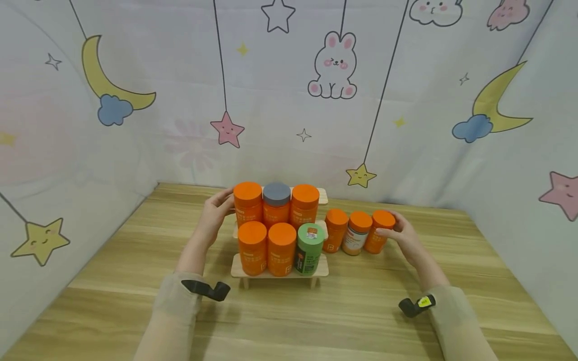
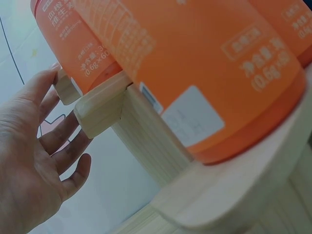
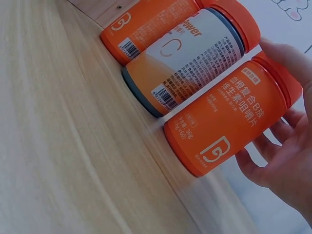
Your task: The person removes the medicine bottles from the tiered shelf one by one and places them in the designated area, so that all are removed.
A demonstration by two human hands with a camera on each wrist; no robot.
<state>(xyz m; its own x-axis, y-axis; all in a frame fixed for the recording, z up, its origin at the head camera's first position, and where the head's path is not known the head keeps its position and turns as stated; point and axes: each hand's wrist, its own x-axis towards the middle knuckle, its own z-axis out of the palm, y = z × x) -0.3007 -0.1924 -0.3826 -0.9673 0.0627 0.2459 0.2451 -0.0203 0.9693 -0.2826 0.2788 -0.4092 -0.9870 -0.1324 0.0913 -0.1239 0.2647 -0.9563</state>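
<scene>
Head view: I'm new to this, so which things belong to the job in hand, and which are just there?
Seem part of the job:
orange jar, held by the right hand
wooden stand, left hand at its edge
six jars on the stand
two more jars on the table

Just there:
printed cloth
wrist cameras

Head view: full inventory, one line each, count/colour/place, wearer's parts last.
Stand: 1, pale wood, tiered, on table
Orange jars: 6, orange; 2 front tier, 2 tier behind, 2 on table right of stand
Grey-lidded jar: 1, orange body, middle of rear row
Green jar: 1, green, right end of front tier
White jar: 1, white and orange, orange lid, between the two table jars
Table: 1, wood-toned, below
Backdrop: white, cartoon print, behind and sides
Wrist cameras: 2, black, one per wrist
Sleeves: 2, beige, forearms
Left hand: 1, stand's left side
Right hand: 1, gripping rightmost orange jar
</scene>
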